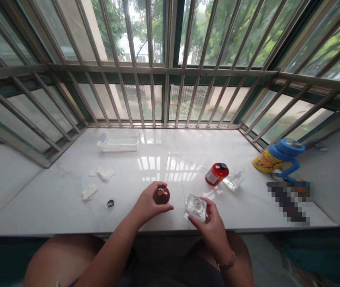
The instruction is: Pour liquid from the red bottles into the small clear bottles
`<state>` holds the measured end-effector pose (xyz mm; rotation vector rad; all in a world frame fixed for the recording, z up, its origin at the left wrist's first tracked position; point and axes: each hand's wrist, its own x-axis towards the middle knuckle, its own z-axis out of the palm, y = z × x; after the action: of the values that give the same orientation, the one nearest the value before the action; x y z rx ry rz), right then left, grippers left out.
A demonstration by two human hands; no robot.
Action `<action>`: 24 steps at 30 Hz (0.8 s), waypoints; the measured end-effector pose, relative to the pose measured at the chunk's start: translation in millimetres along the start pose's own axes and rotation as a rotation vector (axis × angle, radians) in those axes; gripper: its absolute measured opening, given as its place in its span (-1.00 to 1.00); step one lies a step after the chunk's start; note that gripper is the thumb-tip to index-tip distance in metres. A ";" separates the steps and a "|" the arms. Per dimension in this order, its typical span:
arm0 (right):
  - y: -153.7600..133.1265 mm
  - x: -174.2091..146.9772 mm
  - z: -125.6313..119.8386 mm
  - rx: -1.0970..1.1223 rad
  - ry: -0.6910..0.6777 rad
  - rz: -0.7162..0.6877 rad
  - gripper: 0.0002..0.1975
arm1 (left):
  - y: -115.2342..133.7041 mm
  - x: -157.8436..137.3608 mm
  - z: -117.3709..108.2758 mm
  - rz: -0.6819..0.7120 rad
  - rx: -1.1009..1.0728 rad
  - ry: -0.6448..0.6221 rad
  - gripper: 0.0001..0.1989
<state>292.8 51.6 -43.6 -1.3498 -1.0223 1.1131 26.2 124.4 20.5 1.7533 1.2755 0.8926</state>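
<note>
Near counter edge (158, 229), bottle (162, 196), clear container (196, 208), gap between

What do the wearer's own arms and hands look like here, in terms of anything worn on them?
The left hand and right hand are both ungloved, and no sleeve reaches either wrist. A thin bracelet circles the right wrist; its finer detail is too small to tell.

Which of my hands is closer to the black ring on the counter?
Your left. The left hand, around the dark red bottle, is right of the black ring; the right hand, holding the clear square container, is farther right.
</note>
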 end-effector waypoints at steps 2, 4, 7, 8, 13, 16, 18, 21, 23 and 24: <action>-6.5 -0.1 4.9 -0.002 0.002 -0.002 -0.16 | -0.6 -5.6 1.3 0.002 0.032 -0.007 -0.30; -13.3 -0.4 10.1 -0.015 0.014 -0.023 -0.16 | -3.9 -11.2 4.4 -0.008 0.035 0.019 -0.24; -21.1 0.3 14.9 -0.049 0.008 -0.068 -0.20 | -11.2 -20.6 9.8 -0.046 -0.040 0.093 -0.14; -22.8 1.1 15.4 -0.060 -0.004 -0.079 -0.21 | -13.2 -23.9 10.7 -0.055 -0.068 0.113 -0.15; -25.6 5.8 13.0 -0.109 -0.086 -0.093 -0.22 | -18.2 -38.0 6.6 -0.058 -0.051 0.148 -0.24; -25.4 5.9 13.7 -0.107 -0.104 -0.078 -0.21 | -24.3 -43.3 3.9 -0.041 -0.026 0.210 -0.15; -24.5 4.9 15.6 -0.094 -0.099 -0.078 -0.21 | -30.5 -45.7 4.5 -0.004 -0.006 0.245 -0.06; -21.3 3.7 18.1 -0.095 -0.111 -0.092 -0.22 | -36.8 -49.8 7.1 0.099 0.064 0.255 -0.10; -18.6 3.5 18.4 -0.113 -0.127 -0.102 -0.23 | -35.9 -53.8 7.7 0.159 0.118 0.222 -0.19; -17.6 3.5 18.1 -0.123 -0.135 -0.103 -0.23 | -34.1 -56.2 7.2 0.182 0.137 0.192 -0.20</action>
<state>275.9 60.0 -26.4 -1.3160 -1.2623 1.0897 4.1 75.7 -18.3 1.9539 1.3412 1.1225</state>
